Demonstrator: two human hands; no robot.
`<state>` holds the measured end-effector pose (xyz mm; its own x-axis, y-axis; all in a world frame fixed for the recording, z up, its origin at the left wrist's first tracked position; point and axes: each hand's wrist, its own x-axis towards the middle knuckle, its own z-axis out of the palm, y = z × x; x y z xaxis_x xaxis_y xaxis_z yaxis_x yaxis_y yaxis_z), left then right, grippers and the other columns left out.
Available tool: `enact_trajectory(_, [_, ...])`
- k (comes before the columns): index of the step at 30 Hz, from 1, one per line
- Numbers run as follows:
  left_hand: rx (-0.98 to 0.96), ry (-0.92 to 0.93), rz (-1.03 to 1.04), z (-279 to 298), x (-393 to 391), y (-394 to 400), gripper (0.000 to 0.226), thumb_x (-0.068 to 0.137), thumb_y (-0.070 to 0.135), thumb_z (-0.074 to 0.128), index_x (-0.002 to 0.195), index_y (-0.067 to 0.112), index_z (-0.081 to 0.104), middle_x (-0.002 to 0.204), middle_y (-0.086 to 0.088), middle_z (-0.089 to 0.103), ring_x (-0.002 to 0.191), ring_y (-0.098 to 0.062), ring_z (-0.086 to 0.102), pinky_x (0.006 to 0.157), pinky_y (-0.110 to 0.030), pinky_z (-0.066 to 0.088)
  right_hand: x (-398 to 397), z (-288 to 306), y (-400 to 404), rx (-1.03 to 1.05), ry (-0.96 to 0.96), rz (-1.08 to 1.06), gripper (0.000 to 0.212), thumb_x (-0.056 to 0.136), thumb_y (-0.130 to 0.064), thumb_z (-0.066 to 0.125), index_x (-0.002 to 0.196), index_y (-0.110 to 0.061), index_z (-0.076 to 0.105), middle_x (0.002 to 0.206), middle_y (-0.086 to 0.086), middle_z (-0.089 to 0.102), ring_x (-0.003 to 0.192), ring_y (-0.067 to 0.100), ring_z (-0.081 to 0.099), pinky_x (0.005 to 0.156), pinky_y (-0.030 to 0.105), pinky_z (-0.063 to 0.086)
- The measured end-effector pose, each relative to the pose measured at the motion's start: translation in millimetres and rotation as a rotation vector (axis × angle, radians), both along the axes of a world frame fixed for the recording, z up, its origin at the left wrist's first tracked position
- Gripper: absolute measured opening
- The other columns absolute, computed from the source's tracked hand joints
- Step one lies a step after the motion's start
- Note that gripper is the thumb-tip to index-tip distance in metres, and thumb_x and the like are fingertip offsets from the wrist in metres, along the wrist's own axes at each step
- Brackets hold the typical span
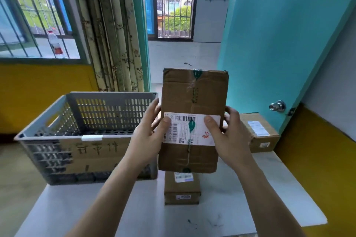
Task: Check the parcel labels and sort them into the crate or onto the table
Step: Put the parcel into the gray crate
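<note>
We hold the parcel (193, 119) upright over the worktop (269, 188), left hand (149, 134) and right hand (229, 136) fingers clamped on its sides; thumbs should clear the label (190, 129) before choosing the crate (57, 134).

the held parcel (194, 102) hides the top of the small box (182, 188) beneath it; both thumbs cover parts of its label (190, 129), whose print is too small to read; the fingers of the right hand (229, 136) lie behind the parcel; the crate (57, 121) floor is mostly hidden
</note>
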<state>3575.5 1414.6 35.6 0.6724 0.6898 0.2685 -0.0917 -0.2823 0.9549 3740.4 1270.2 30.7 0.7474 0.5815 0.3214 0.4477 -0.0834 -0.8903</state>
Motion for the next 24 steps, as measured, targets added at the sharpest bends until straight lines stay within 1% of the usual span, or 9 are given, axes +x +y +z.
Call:
enact_trajectory(3, [0.029,0.002,0.061,4.9,-29.5,30.2,0.056,0.097,0.044,0.061,0.149,0.037,0.042,0.15,0.01,0.055,0.13,-0.008,0.059,0.08,-0.015,0.059,-20.2,3.8,29.1,-0.002,0.071,0.051,0.042,0.094,-0.051,0.066,0.122,-0.056,0.034,0.096,-0.045,0.056,0.081,-0.027,0.061,0.052,0.006,0.049])
enact_trajectory(5, [0.071,0.019,0.15,10.3,-46.1,48.5,0.042,0.095,0.049,0.06,0.135,0.037,0.052,0.134,0.016,0.063,0.114,0.009,0.062,0.072,-0.005,0.053,-34.5,10.7,49.6,-0.038,0.089,0.102,0.044,0.095,-0.047,0.068,0.115,-0.07,0.035,0.092,-0.051,0.06,0.086,-0.025,0.063,0.053,0.008,0.051])
enact_trajectory(7, [0.115,0.036,0.264,17.1,-60.3,68.4,0.031,0.097,0.05,0.06,0.125,0.038,0.053,0.118,0.026,0.062,0.1,0.021,0.06,0.068,-0.002,0.049,-50.1,18.2,72.5,-0.055,0.052,0.147,0.049,0.095,-0.045,0.069,0.126,-0.069,0.038,0.103,-0.047,0.061,0.09,-0.011,0.068,0.054,0.008,0.05])
enact_trajectory(8, [0.137,0.047,0.313,20.6,-66.7,80.0,0.027,0.099,0.049,0.06,0.123,0.039,0.054,0.114,0.027,0.062,0.098,0.02,0.061,0.068,-0.003,0.049,-57.1,22.2,85.3,-0.057,0.022,0.158,0.052,0.095,-0.045,0.069,0.135,-0.061,0.04,0.114,-0.037,0.061,0.093,-0.003,0.068,0.054,0.008,0.051])
enact_trajectory(10, [0.172,0.083,0.377,28.7,-76.5,102.4,0.029,0.101,0.049,0.059,0.127,0.038,0.056,0.115,0.023,0.064,0.102,0.007,0.062,0.079,-0.013,0.048,-67.5,29.8,109.8,-0.048,-0.001,0.172,0.051,0.095,-0.046,0.068,0.139,-0.053,0.042,0.127,-0.019,0.058,0.097,-0.001,0.062,0.055,0.008,0.051])
enact_trajectory(13, [0.174,0.134,0.395,42.5,-87.1,135.0,0.037,0.102,0.045,0.059,0.137,0.036,0.058,0.117,0.023,0.066,0.108,-0.002,0.064,0.088,-0.028,0.055,-74.1,37.4,147.5,-0.032,0.003,0.186,0.048,0.095,-0.048,0.068,0.129,-0.058,0.035,0.108,-0.034,0.052,0.083,-0.007,0.059,0.05,0.005,0.047])
enact_trajectory(17, [0.155,0.194,0.369,58.1,-94.9,181.2,0.037,0.101,0.041,0.061,0.138,0.035,0.061,0.111,0.024,0.07,0.098,0.006,0.067,0.07,-0.011,0.053,-66.7,42.4,204.7,-0.069,0.007,0.217,0.058,0.095,-0.06,0.061,0.145,-0.05,0.035,0.102,-0.04,0.048,0.084,-0.008,0.056,0.049,0.007,0.048])
enact_trajectory(20, [0.184,0.254,0.427,66.2,-91.7,220.8,0.037,0.102,0.039,0.061,0.138,0.028,0.063,0.113,0.014,0.071,0.097,0.004,0.066,0.07,-0.015,0.05,-56.5,42.2,254.6,-0.135,-0.031,0.288,0.063,0.094,-0.065,0.056,0.15,-0.051,0.029,0.102,-0.037,0.054,0.09,-0.008,0.057,0.064,0.015,0.05])
enact_trajectory(24, [0.163,0.347,0.487,65.2,-86.4,265.0,0.045,0.103,0.04,0.06,0.144,0.021,0.059,0.121,0.001,0.071,0.107,-0.018,0.069,0.092,-0.042,0.059,-49.7,36.2,306.5,-0.218,-0.034,0.373,0.07,0.093,-0.063,0.057,0.155,-0.048,0.026,0.107,-0.026,0.059,0.093,0.003,0.059,0.089,0.035,0.055])
